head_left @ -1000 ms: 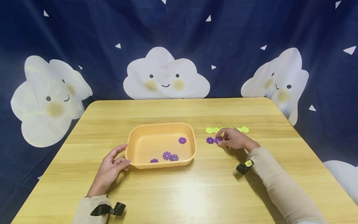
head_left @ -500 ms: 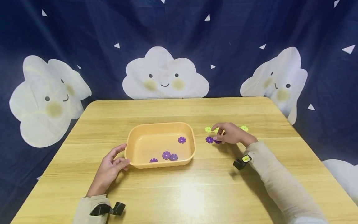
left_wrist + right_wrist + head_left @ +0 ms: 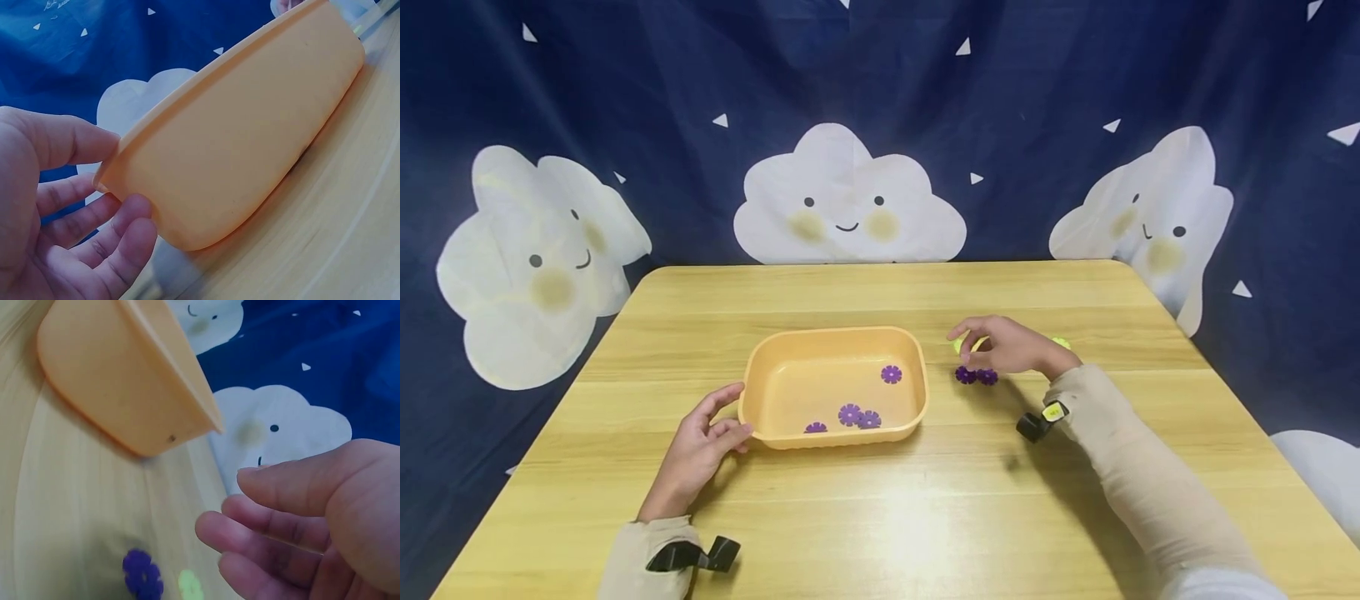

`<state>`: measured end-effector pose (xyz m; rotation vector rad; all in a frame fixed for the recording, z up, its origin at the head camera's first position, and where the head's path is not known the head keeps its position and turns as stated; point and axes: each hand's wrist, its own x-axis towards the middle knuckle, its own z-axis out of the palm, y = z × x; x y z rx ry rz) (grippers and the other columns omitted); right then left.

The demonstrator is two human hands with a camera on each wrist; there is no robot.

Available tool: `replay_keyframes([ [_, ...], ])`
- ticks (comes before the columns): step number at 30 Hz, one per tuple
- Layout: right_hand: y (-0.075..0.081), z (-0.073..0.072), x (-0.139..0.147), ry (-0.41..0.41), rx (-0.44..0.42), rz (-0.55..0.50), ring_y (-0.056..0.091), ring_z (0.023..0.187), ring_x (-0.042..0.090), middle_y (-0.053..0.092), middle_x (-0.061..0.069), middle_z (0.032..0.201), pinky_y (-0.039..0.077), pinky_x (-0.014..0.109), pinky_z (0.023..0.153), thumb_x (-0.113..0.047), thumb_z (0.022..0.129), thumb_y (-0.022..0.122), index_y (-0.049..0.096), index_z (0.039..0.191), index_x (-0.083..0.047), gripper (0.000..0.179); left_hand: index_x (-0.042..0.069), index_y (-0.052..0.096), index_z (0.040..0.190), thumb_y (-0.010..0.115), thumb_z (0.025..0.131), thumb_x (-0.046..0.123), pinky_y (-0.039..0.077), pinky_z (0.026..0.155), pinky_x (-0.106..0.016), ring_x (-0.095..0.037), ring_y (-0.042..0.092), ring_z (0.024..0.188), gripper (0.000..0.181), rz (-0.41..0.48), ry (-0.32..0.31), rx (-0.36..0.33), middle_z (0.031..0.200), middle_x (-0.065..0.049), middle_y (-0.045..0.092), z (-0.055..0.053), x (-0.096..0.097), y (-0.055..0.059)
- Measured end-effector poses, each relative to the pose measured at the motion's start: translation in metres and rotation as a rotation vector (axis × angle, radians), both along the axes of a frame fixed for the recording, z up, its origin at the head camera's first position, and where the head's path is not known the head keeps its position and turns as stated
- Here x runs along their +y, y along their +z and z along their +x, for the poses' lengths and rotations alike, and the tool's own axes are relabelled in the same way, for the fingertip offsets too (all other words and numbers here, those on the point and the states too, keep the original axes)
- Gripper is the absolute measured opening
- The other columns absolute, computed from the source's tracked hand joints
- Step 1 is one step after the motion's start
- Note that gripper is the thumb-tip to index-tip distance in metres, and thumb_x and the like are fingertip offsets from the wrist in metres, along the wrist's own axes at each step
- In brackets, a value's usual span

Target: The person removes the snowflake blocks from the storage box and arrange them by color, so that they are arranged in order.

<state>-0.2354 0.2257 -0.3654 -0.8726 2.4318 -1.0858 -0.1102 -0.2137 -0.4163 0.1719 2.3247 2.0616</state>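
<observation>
My left hand (image 3: 698, 446) holds the left end of an orange plastic tray (image 3: 820, 352). In the left wrist view its thumb lies against the rim and the fingers bend at the end wall. Several purple snowflake discs (image 3: 891, 374) lie in the tray. To its right, two purple discs (image 3: 966, 375) sit side by side on the table. My right hand (image 3: 1011, 344) hovers above them with fingers loosely bent and nothing between thumb and fingers, as the right wrist view shows. It covers most of a row of yellow-green snowflake discs (image 3: 1061, 342).
The wooden table (image 3: 880, 508) spreads around the tray, its far edge meeting a dark blue curtain (image 3: 685, 67) with cloud faces. Black straps with small camera mounts (image 3: 1036, 427) sit on both wrists.
My right hand has let go of the right purple disc, lifted and moved left toward the tray; that disc now shows beside its neighbour. My left hand and the tray stay put.
</observation>
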Motion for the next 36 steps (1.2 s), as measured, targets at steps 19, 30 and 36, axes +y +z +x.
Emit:
replay_keyframes([
  [19, 0.018, -0.004, -0.050, -0.020, -0.180, -0.176, 0.065, 0.100, 0.035, 0.061, 0.029, 0.116, 0.052, 0.046, 0.090, -0.003, 0.097, 0.056, 0.052, 0.127, 0.008, 0.033, -0.008, 0.034, 0.143, 0.061, 0.091, -0.004, 0.055, 0.066, -0.025, -0.010, 0.062, 0.080, 0.058, -0.031, -0.024, 0.028, 0.144, -0.022, 0.032, 0.000, 0.001, -0.003],
  [30, 0.024, -0.009, -0.090, -0.103, -0.399, -0.150, 0.059, 0.113, 0.033, 0.052, 0.027, 0.130, 0.048, 0.044, 0.097, -0.006, 0.101, 0.049, 0.042, 0.139, 0.004, 0.040, -0.009, 0.034, 0.142, 0.062, 0.092, -0.003, 0.056, 0.068, -0.025, -0.008, 0.061, 0.081, 0.058, -0.039, -0.021, 0.047, 0.143, -0.020, 0.032, 0.000, 0.000, -0.003],
  [36, 0.021, -0.012, -0.111, -0.147, -0.480, -0.067, 0.056, 0.113, 0.037, 0.050, 0.026, 0.129, 0.050, 0.042, 0.095, -0.007, 0.102, 0.047, 0.040, 0.140, 0.001, 0.040, -0.009, 0.034, 0.142, 0.061, 0.092, -0.004, 0.056, 0.068, -0.024, -0.007, 0.061, 0.081, 0.057, -0.042, -0.018, 0.056, 0.141, -0.019, 0.033, 0.000, 0.000, -0.004],
])
